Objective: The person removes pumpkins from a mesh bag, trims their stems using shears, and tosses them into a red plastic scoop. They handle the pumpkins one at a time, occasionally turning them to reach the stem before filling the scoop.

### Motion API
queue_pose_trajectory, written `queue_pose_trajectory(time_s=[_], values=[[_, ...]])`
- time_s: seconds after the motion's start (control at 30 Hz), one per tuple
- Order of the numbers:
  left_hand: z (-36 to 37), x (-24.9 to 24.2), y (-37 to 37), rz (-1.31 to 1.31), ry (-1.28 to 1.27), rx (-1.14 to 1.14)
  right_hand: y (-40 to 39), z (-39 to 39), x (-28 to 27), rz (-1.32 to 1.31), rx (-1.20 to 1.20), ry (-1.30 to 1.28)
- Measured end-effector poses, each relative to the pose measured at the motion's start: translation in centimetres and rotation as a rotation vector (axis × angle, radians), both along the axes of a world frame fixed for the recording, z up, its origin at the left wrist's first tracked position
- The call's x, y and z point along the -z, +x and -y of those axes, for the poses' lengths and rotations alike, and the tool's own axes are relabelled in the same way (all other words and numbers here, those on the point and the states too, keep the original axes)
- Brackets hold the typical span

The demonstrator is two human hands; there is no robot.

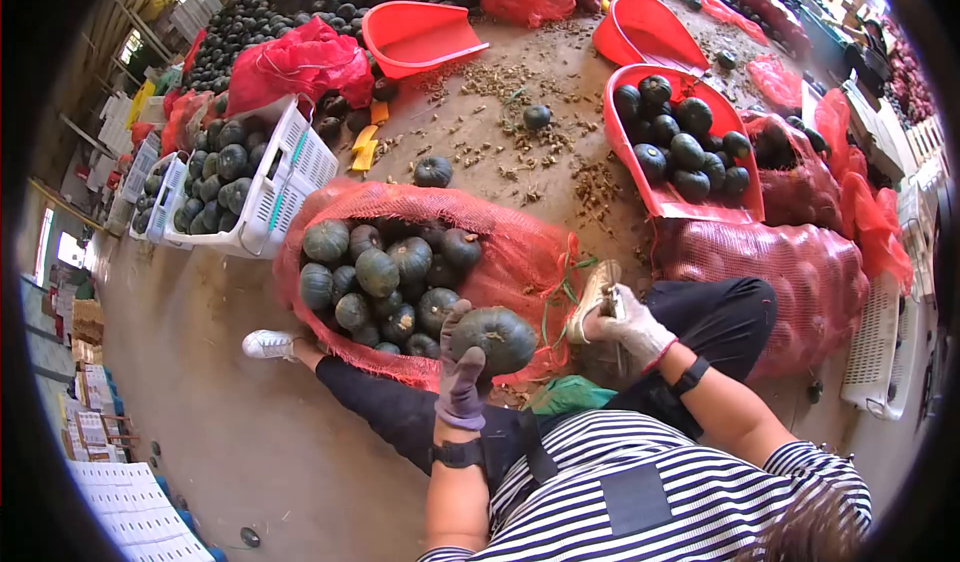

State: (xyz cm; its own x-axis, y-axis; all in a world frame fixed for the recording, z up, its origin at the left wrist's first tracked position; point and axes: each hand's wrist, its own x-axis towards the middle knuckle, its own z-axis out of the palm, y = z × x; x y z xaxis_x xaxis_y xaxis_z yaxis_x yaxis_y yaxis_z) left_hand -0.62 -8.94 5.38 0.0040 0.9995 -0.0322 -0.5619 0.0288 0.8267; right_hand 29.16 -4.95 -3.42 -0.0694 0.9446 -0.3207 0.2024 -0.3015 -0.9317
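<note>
My left hand (461,367), in a grey glove, is closed around a dark green pumpkin (494,343) over the near edge of an open red mesh sack (515,262). Inside the sack lie several more green pumpkins (377,273). To the right, above my bent leg, my right hand (636,329) wears a pale glove and is closed on a slim metal hand tool (616,307); its exact kind is too small to make out. A gap separates the tool from the pumpkin.
A red scoop (652,198) full of pumpkins stands at right, by a filled mesh sack (765,282). White crates (285,177) of pumpkins stand at left. Two more red scoops (420,40) (645,37) lie farther back. Cut stems (598,184) litter the floor.
</note>
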Motion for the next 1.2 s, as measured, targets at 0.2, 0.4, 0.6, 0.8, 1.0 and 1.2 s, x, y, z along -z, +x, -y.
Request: queue_pose_trajectory(time_s=[0.2, 0.4, 0.6, 0.8, 1.0, 1.2], values=[[0.0, 2.1, 0.3, 0.592, -0.164, 0.257, -1.7, 1.5, -3.5, 0.177, -0.188, 0.182], [0.0, 4.2, 1.9, 0.831, -0.367, 0.294, -2.6, 1.8, -5.4, 0.076, -0.238, 0.283], [0.1, 5.7, 2.7, 0.921, -0.527, 0.232, -2.0, 2.1, -6.1, 0.07, -0.208, 0.222], [-0.3, 5.5, 2.9, 0.707, -0.478, 0.141, -1.8, 1.6, -5.0, 0.209, -0.304, 0.324], [0.3, 11.6, 2.5, 0.369, -0.585, 0.293, -1.5, 1.6, -3.7, 0.236, -0.217, 0.323], [-2.4, 12.9, 0.0, -0.195, -0.664, 0.64, -1.2, 1.1, -3.5, 0.203, -0.045, -0.002]])
